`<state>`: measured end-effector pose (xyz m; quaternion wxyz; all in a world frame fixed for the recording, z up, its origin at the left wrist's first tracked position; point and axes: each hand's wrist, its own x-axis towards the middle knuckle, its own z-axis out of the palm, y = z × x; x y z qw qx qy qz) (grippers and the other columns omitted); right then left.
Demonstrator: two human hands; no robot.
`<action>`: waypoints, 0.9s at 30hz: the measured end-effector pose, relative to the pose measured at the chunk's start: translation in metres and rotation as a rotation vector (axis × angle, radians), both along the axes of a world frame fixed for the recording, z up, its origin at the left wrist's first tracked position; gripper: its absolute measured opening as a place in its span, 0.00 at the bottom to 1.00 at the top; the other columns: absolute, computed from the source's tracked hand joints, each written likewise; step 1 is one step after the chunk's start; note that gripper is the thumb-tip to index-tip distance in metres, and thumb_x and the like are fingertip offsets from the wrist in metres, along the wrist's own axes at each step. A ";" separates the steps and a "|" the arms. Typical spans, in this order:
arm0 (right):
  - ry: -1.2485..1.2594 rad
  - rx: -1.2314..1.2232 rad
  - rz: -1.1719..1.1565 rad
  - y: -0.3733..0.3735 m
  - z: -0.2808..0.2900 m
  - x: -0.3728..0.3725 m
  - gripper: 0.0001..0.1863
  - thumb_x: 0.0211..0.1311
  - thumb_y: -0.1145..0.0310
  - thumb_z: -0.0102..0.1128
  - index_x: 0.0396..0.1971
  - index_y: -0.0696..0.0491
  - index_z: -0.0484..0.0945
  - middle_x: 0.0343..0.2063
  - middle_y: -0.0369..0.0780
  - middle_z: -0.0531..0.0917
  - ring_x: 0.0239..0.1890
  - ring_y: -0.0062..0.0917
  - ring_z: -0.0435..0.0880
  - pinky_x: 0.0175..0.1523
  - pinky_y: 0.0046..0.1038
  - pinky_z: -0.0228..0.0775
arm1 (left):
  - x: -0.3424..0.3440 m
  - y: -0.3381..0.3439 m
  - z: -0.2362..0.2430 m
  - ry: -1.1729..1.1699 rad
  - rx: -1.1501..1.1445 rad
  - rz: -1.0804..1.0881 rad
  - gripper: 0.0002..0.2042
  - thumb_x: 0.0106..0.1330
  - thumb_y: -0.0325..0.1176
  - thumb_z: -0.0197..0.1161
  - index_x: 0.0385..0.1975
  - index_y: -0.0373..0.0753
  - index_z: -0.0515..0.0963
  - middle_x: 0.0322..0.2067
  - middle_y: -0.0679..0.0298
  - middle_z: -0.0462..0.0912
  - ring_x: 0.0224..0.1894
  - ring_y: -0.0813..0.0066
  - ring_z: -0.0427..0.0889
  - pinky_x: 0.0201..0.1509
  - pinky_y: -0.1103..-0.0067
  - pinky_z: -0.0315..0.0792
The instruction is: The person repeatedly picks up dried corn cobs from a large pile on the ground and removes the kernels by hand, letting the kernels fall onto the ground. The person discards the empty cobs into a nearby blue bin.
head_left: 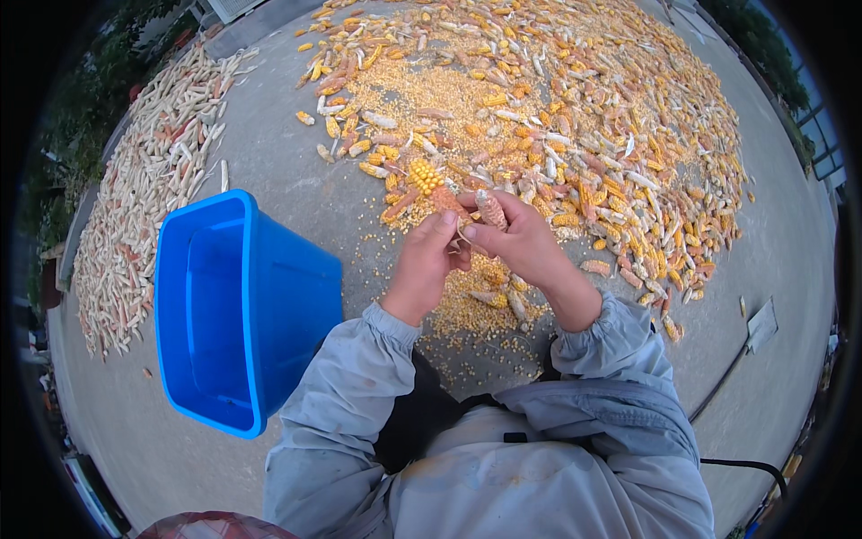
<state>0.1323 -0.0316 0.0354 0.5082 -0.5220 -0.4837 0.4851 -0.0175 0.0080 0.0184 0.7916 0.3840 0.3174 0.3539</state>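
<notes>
My left hand point(428, 260) is closed around a partly shelled corn cob point(449, 203). Yellow kernels remain on that cob's far end, while the part nearer my fingers is bare and reddish. In my right hand point(523, 242) is a second, bare cob point(490, 209), gripped between thumb and fingers. The two hands meet in front of me, with the cobs close together; whether the cobs touch is hard to make out. Below them lie loose kernels point(467, 301) on the concrete.
A large heap of corn cobs and kernels point(620, 171) spreads ahead and to the right. To my left a blue plastic tub point(296, 287) lies tipped on its side. Beyond it is a pile of bare cobs point(148, 198). A long-handled shovel point(761, 327) rests at the right.
</notes>
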 end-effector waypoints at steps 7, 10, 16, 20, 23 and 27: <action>-0.023 -0.094 -0.038 0.000 0.011 -0.001 0.16 0.52 0.75 0.55 0.43 0.57 0.75 0.34 0.37 0.81 0.36 0.17 0.78 0.42 0.21 0.70 | 0.002 -0.007 0.003 0.143 0.204 0.030 0.15 0.68 0.42 0.51 0.42 0.36 0.73 0.27 0.69 0.74 0.25 0.84 0.70 0.29 0.84 0.68; -0.141 -0.036 -0.052 0.001 0.003 0.002 0.15 0.51 0.75 0.54 0.41 0.58 0.76 0.32 0.37 0.81 0.35 0.18 0.78 0.40 0.21 0.71 | 0.001 -0.008 0.001 0.166 0.264 0.010 0.14 0.68 0.41 0.51 0.42 0.35 0.73 0.28 0.69 0.74 0.26 0.83 0.71 0.30 0.83 0.69; 0.242 -0.138 -0.030 0.004 0.000 0.009 0.12 0.52 0.79 0.50 0.38 0.59 0.73 0.24 0.34 0.75 0.23 0.14 0.72 0.26 0.17 0.64 | 0.004 -0.012 0.005 0.146 0.272 -0.036 0.14 0.68 0.40 0.50 0.42 0.35 0.72 0.29 0.68 0.74 0.26 0.84 0.70 0.30 0.82 0.68; 0.193 -0.114 -0.006 0.002 0.012 0.005 0.12 0.54 0.77 0.52 0.40 0.58 0.73 0.23 0.33 0.75 0.21 0.12 0.71 0.25 0.16 0.63 | 0.001 -0.004 -0.005 0.157 0.274 0.033 0.15 0.67 0.40 0.52 0.42 0.35 0.74 0.29 0.70 0.76 0.26 0.87 0.71 0.27 0.86 0.67; -0.093 -0.039 0.013 0.001 0.014 0.003 0.13 0.55 0.74 0.54 0.41 0.57 0.73 0.23 0.32 0.75 0.21 0.11 0.71 0.25 0.16 0.63 | -0.002 -0.002 -0.005 0.261 0.335 0.015 0.14 0.67 0.39 0.52 0.40 0.35 0.74 0.29 0.69 0.77 0.25 0.86 0.71 0.27 0.86 0.67; -0.123 -0.086 0.002 0.002 0.010 0.007 0.15 0.55 0.73 0.56 0.43 0.57 0.73 0.24 0.31 0.76 0.20 0.10 0.70 0.24 0.15 0.62 | 0.004 -0.011 0.008 0.250 0.355 0.046 0.12 0.67 0.38 0.52 0.38 0.34 0.74 0.28 0.68 0.76 0.25 0.87 0.70 0.26 0.86 0.66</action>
